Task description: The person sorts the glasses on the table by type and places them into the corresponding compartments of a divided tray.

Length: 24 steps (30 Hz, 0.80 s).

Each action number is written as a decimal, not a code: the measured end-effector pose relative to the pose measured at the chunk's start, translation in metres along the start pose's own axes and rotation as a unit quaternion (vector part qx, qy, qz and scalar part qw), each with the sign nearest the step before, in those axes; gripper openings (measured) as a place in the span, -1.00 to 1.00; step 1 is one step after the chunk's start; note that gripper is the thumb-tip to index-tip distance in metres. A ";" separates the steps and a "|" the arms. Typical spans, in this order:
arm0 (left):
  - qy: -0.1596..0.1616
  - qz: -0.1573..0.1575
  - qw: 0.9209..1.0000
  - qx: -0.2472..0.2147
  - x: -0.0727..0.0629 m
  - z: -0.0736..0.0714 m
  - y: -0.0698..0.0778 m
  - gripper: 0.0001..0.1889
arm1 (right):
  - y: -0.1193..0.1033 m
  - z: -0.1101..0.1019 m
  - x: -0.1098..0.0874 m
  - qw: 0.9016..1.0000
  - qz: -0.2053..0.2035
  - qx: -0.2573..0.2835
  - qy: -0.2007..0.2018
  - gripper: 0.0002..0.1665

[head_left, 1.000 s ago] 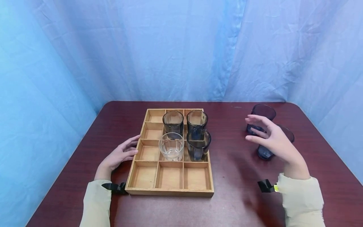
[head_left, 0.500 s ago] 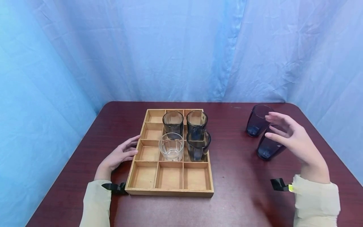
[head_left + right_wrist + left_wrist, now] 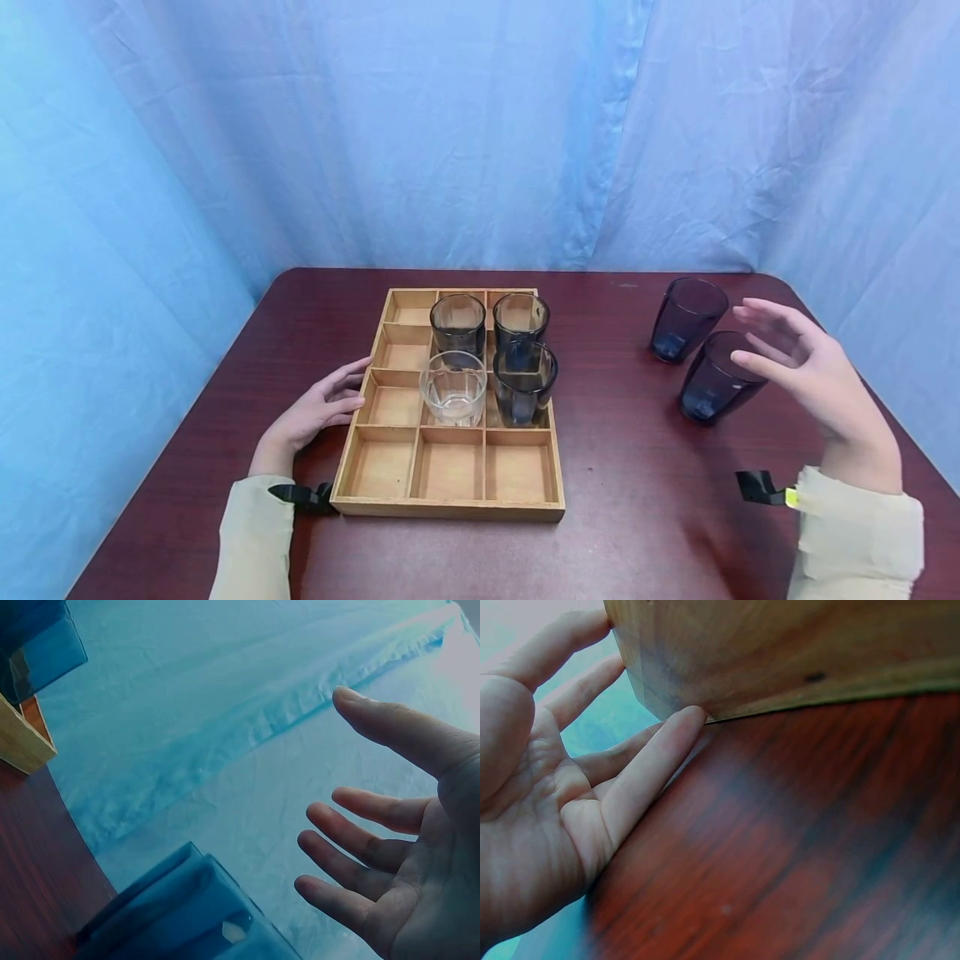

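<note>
- At 9 o'clock on the wooden tray point(image 3: 450, 507), the left hand point(image 3: 318, 408) rests its fingertips on the side wall; fingers extended, gripping nothing. Reads as steadying: contact there would probably check a slide towards 9.
- At 3 o'clock from the tray, the right hand point(image 3: 821, 379) is raised above the tabletop point(image 3: 615, 475), fingers parted and gently bent, nothing held. Right wrist view shows a gap to the glass.
- Between 2 and 3 o'clock from the tray: near dark tumbler point(image 3: 716, 383) and far dark tumbler point(image 3: 688, 321), both upright on the tabletop, the far one at 11 o'clock of the near one. Presumably set there for easy right-hand reach.
- Tray interior, four glasses upright as a block: clear glass point(image 3: 453, 392) at 7 o'clock, first smoky glass point(image 3: 459, 327) at 11, second smoky glass point(image 3: 521, 315) at 1, third smoky glass point(image 3: 522, 396) at 5. Dividers likely keep bases from knocking, one glass per compartment.
- Labels: no brand or writing legible. Pale patch point(image 3: 233, 931) on the near dark tumbler, label or glare, cannot tell. Yellow tag point(image 3: 791, 498) at the right cuff, no text readable.
</note>
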<state>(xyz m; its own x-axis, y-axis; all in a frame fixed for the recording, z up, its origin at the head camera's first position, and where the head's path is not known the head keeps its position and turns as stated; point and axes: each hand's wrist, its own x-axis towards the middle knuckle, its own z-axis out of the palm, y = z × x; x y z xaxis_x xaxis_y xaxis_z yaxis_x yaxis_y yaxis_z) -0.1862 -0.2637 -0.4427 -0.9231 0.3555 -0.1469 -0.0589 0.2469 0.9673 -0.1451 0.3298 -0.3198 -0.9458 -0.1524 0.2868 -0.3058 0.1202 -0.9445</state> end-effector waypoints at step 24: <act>0.001 -0.002 1.000 0.003 0.000 0.000 -0.001 -0.27 | 0.023 -0.032 -0.010 0.991 0.056 -0.116 0.020 -0.20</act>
<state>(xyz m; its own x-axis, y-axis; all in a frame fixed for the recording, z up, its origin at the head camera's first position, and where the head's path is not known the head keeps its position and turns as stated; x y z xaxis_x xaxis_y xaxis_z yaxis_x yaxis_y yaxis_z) -0.1863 -0.2634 -0.4434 -0.9235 0.3531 -0.1498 -0.0596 0.2536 0.9655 -0.1466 0.3652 -0.3397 -0.9776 -0.0866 0.1920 -0.2103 0.3571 -0.9101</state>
